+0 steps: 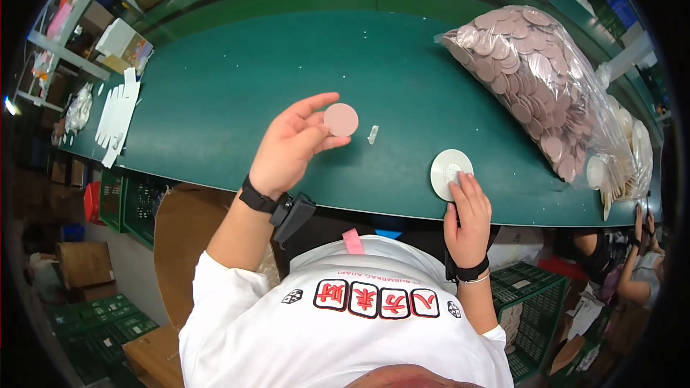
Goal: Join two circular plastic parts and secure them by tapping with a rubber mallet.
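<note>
My left hand (291, 145) is raised above the green table (237, 86) and pinches a small round pink pad (341, 119) between thumb and fingers. My right hand (467, 217) rests at the table's near edge, its fingertips pressing on a white round disc (447, 171) that lies flat there. A tiny white piece (372, 134) lies on the table between the two hands. Both wrists wear black bands.
A big clear bag full of pink round pads (535, 75) lies at the right. A stack of pale discs (624, 165) sits beyond it. White paper strips (118, 115) lie at the left edge. Green crates (528, 302) stand below; another person (636, 266) sits far right.
</note>
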The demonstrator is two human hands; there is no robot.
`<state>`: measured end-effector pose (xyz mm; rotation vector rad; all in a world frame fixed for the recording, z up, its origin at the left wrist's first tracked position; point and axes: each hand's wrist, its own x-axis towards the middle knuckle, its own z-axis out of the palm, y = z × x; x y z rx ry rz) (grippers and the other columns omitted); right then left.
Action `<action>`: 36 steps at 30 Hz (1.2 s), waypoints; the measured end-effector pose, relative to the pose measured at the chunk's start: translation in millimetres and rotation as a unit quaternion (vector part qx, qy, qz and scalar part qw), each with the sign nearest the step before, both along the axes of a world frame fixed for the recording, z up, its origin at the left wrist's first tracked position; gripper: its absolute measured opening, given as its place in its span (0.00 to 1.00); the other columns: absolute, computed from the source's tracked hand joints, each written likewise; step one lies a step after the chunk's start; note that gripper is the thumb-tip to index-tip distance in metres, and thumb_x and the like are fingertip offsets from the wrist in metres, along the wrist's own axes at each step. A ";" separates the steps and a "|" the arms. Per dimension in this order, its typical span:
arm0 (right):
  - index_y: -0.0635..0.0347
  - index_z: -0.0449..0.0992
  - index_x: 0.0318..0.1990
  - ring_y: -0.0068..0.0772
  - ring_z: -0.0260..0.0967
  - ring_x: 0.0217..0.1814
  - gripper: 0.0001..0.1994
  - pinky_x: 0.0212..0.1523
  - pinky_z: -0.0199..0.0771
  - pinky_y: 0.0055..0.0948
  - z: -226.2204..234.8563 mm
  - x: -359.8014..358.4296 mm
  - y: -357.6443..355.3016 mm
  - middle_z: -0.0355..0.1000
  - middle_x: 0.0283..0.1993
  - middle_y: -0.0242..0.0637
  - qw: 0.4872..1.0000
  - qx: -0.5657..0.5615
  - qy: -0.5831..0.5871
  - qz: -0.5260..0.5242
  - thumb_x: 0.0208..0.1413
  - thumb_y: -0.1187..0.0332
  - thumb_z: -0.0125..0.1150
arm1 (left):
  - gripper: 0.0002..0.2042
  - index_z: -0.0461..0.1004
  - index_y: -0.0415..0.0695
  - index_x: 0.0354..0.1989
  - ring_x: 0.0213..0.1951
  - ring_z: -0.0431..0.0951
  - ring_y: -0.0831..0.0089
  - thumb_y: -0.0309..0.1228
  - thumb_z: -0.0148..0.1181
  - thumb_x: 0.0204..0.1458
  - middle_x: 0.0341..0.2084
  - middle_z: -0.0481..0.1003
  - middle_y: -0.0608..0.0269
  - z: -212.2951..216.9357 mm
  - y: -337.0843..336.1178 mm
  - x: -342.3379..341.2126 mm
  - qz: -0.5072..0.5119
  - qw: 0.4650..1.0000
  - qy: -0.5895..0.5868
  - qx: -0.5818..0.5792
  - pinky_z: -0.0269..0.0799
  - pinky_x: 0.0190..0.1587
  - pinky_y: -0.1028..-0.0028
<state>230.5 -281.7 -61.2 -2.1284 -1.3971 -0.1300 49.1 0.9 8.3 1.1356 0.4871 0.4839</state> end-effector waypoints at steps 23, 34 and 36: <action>0.56 0.69 0.62 0.45 0.56 0.76 0.27 0.71 0.52 0.57 -4.4 -12.3 5.9 0.62 0.71 0.40 0.998 -0.045 0.030 0.025 0.51 0.74 0.60 | 0.16 0.72 0.35 0.57 0.42 0.82 0.70 0.22 0.58 0.61 0.41 0.81 0.53 -30.5 -59.9 1.6 -0.019 0.982 0.098 0.161 0.80 0.39 0.76; 0.58 0.70 0.62 0.44 0.56 0.75 0.27 0.72 0.53 0.53 5.6 -20.6 0.4 0.62 0.70 0.43 0.995 0.027 0.034 0.091 0.52 0.74 0.63 | 0.11 0.73 0.33 0.53 0.41 0.81 0.74 0.23 0.56 0.64 0.41 0.80 0.57 -28.3 -72.2 13.1 -0.039 0.960 0.087 0.264 0.78 0.44 0.77; 0.58 0.72 0.57 0.52 0.64 0.64 0.25 0.64 0.62 0.51 8.7 -3.4 -22.6 0.66 0.63 0.46 0.989 0.147 0.017 0.026 0.48 0.75 0.66 | 0.11 0.73 0.33 0.52 0.40 0.80 0.75 0.22 0.56 0.63 0.40 0.80 0.58 -29.7 -66.7 10.7 -0.055 0.952 0.106 0.281 0.77 0.46 0.77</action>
